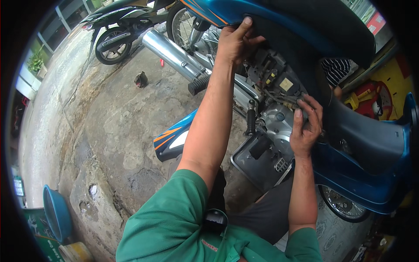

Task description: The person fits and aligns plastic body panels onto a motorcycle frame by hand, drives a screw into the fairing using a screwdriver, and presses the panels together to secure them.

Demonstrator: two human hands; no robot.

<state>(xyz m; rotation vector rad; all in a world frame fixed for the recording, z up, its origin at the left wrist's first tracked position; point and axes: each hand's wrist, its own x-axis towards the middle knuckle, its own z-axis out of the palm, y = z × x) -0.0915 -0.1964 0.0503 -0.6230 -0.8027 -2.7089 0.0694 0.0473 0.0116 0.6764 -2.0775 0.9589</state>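
My left hand [239,37] grips the lower edge of the motorbike's blue, orange-striped rear body panel [222,9], its thumb on the outside. Below the panel, wiring and a small dark box with a pale label [285,85] are exposed. My right hand [307,126] is raised beside this area, fingers apart and slightly bent at the black inner body, above the silver engine casing [280,126]. A loose blue panel with orange stripes [168,139] lies on the ground left of the footpeg, and a grey plastic tray [242,159] is under the engine.
Another parked motorbike [113,41] stands on the concrete behind the silver exhaust [163,50]. A small dark object [140,81] lies on the ground. A blue basin [56,209] and containers are at lower left. A person in striped clothing [335,70] is partly visible beyond the bike.
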